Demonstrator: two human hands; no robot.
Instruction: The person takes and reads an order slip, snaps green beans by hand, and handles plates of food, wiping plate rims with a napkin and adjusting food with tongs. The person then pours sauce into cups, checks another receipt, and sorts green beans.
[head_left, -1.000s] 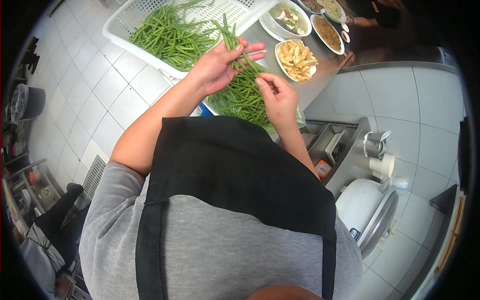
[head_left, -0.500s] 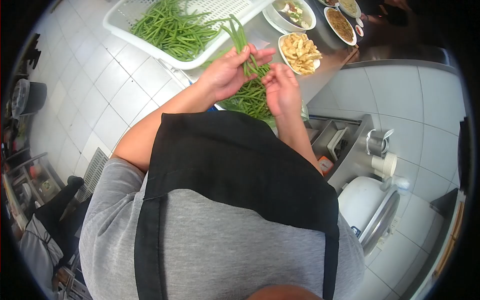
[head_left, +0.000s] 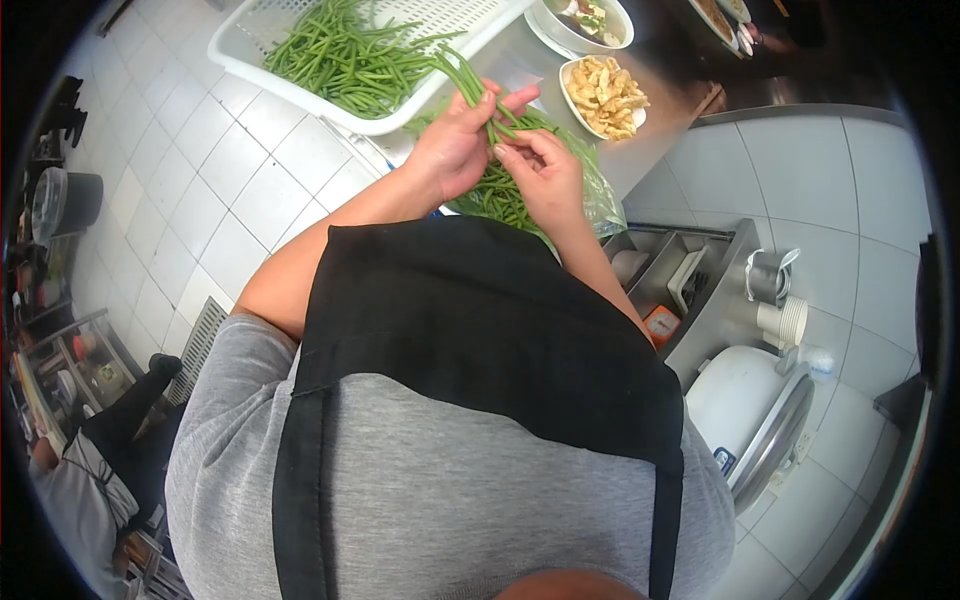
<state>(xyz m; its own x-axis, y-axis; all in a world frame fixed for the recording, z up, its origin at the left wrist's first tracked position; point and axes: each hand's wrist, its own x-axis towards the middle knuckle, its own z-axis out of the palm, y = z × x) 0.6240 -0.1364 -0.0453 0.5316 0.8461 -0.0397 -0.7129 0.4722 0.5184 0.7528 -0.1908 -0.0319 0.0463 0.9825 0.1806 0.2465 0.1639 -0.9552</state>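
Note:
My left hand (head_left: 455, 150) is closed around a small bunch of green beans (head_left: 462, 78), which points up and left out of the fingers. The fingertips of my right hand (head_left: 550, 178) are pinched at the lower ends of that bunch, close against my left fingers. Below both hands more loose green beans (head_left: 500, 200) lie in a clear plastic bag (head_left: 602, 200), partly hidden by my wrists and black apron. Just beyond my left hand is a white perforated basket (head_left: 370, 127) with a heap of green beans (head_left: 350, 55) in it.
On the metal counter (head_left: 650, 150) stand a white bowl of fried pieces (head_left: 605, 95) and a bowl of soup (head_left: 595, 25). Plates (head_left: 715, 20) and another person's hand are at top right. A drawer unit (head_left: 690, 270) is at right; another person (head_left: 90, 480) is at lower left.
My right hand has moved left and its fingers now meet the beans held in my left hand. The plates at top right have shifted up and away. The view has tilted slightly.

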